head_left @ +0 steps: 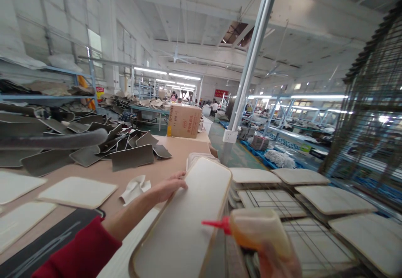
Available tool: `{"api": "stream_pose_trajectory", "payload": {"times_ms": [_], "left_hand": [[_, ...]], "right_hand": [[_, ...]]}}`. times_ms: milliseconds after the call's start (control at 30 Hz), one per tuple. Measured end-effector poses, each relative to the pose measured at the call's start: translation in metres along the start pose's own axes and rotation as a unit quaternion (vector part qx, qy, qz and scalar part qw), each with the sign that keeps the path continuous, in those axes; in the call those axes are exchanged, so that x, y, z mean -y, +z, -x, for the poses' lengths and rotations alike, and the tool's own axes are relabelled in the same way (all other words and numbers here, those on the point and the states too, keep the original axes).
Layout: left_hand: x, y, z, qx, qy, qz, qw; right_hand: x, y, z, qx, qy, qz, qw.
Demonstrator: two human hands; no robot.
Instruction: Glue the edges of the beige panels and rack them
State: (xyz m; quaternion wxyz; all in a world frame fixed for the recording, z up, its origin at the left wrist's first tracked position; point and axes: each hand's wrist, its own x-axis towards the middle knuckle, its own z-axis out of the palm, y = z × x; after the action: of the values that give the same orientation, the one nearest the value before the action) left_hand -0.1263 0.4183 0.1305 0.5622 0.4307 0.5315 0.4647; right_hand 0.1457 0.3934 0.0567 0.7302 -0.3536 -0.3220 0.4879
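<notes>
My left hand (172,186) grips the left edge of a white rounded panel (191,215), thumb on its face, and the panel is tilted up. In my right hand (276,261), blurred at the bottom, is a clear bottle of amber liquid (260,230) with a red nozzle (216,224). The nozzle points left, over the panel's right part; whether it touches the surface I cannot tell. A crumpled white cloth (135,189) lies left of my left hand.
Dark folded sheets (133,156) are heaped at the left, beyond flat white panels (78,191). Stacked white panels on wire racks (273,202) fill the right side. A cardboard box (184,121) stands on the far end of the brown table (179,146), near a metal post (251,60).
</notes>
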Motion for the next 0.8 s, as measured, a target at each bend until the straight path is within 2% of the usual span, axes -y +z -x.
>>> {"api": "stream_pose_trajectory", "payload": {"times_ms": [133,200,333,433,500,567,633,700,767,800], "left_hand": [[-0.003,0.011,0.004,0.036,-0.013,0.010,0.999],[-0.003,0.014,0.002,0.039,-0.008,0.015,0.999],[0.001,0.014,-0.009,0.035,0.004,0.012,0.999],[0.004,0.020,-0.018,0.069,0.017,0.010,0.997],[0.004,0.031,-0.022,0.100,0.015,0.004,0.995],[0.004,0.045,-0.024,0.124,0.013,-0.006,0.992],[0.002,0.060,-0.026,0.138,0.020,-0.019,0.990],[-0.002,0.078,-0.028,0.135,0.024,-0.036,0.990],[-0.007,0.099,-0.031,0.129,0.021,-0.053,0.990],[-0.010,0.111,-0.032,0.131,0.019,-0.058,0.990]], "right_hand": [[0.017,0.019,-0.028,-0.057,-0.070,-0.065,0.994],[0.013,0.019,-0.021,-0.037,-0.059,-0.061,0.996],[-0.002,0.005,0.009,0.051,0.003,-0.005,0.999],[0.004,0.002,0.003,0.022,-0.017,-0.026,0.999],[0.015,0.002,-0.010,-0.017,-0.054,-0.056,0.997],[0.024,-0.001,-0.016,-0.030,-0.099,-0.038,0.994],[0.026,-0.008,-0.009,0.021,-0.098,0.005,0.995],[0.022,-0.019,0.006,0.085,-0.087,-0.013,0.992],[0.023,-0.033,0.019,0.085,-0.071,-0.047,0.993],[0.028,-0.043,0.023,0.055,-0.074,-0.070,0.993]]}}
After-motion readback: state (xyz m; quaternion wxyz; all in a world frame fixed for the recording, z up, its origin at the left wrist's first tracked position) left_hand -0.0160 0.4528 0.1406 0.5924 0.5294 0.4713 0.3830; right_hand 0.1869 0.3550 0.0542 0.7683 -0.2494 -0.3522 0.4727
